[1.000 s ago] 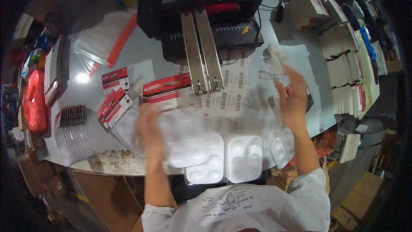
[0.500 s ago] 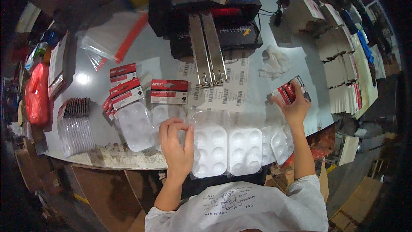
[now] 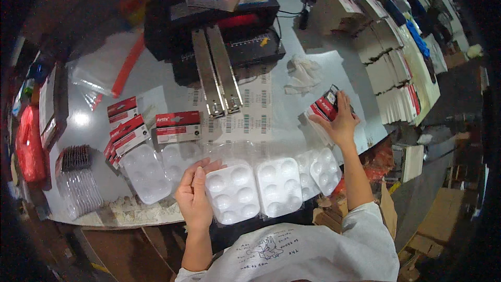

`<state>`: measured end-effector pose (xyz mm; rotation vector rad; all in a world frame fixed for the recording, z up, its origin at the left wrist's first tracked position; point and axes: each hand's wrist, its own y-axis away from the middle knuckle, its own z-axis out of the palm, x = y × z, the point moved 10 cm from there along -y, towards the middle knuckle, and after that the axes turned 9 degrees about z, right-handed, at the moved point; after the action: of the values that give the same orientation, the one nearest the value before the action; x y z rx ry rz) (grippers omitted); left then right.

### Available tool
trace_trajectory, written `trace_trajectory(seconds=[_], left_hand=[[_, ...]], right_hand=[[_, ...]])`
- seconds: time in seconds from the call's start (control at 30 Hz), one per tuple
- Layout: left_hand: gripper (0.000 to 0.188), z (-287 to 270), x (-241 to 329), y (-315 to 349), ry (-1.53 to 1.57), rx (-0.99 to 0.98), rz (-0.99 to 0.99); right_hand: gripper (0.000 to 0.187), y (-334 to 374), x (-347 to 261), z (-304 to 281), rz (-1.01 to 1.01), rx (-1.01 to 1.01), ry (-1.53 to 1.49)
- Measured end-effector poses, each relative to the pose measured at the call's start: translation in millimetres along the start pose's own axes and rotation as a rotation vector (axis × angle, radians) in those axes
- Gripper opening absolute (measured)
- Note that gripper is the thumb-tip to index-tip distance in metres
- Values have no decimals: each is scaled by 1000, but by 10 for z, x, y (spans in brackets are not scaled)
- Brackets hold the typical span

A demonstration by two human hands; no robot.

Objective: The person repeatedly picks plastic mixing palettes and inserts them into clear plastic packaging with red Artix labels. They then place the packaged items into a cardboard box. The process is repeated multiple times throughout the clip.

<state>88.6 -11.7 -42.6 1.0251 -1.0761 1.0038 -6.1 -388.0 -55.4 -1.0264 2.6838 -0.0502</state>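
Observation:
My left hand is at the left edge of a white paint palette in a clear plastic bag. Its thumb is raised, and its curled fingers lie partly behind the bag's clear film. At the right, my right hand grips a red, black and white header card just above the table, the thumb on its near edge and the fingers over its far side. Whether more cards lie beneath is hidden. Between my hands lie a second white palette and a smaller bagged palette.
Bagged palettes with red header cards lie left of my left hand. Packed clear items stand at far left. A black machine with two metal rails fills the back. Barcode label sheets lie before it; card stacks line the right.
The whole view has shifted, with most of the table now further left. My left fingers have gone from a raised pinch to curling against the bag's edge. My right hand still grips the card.

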Motion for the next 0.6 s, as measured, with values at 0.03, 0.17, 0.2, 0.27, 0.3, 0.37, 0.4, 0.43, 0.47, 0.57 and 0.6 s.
trace_trajectory(seconds=[0.03, 0.17, 0.2, 0.27, 0.3, 0.37, 0.4, 0.43, 0.47, 0.57, 0.6], left_hand=[[30, 34, -4, -2, 24, -4, -6], [31, 167, 53, 17, 95, -40, 7], [30, 184, 57, 25, 73, -48, -16], [29, 222, 78, 44, 61, -60, -52], [28, 267, 106, 55, 52, -88, -55], [27, 359, 152, 84, 30, -128, -59], [26, 431, 174, 102, 5, -169, -55], [26, 509, 191, 125, -24, -218, -52], [25, 590, 212, 143, -51, -273, -40], [22, 692, 285, 186, -107, -331, 29], [21, 690, 344, 189, -129, -342, 91]], right_hand=[[102, 33, -14, -6, -28, 47, 40], [84, 124, -78, -45, -26, 143, 10], [77, 149, -149, -125, -49, 182, -29], [65, 203, -339, -331, -102, 218, -119], [58, 226, -437, -451, -117, 202, -169], [42, 220, -578, -714, -62, 131, -571], [41, 262, -738, -807, -102, 18, -695], [40, 320, -874, -883, -103, -116, -819], [39, 373, -1045, -910, -105, -243, -943], [39, 663, -1825, -862, -516, -385, -595], [38, 669, -1906, -920, -553, -336, -628]])
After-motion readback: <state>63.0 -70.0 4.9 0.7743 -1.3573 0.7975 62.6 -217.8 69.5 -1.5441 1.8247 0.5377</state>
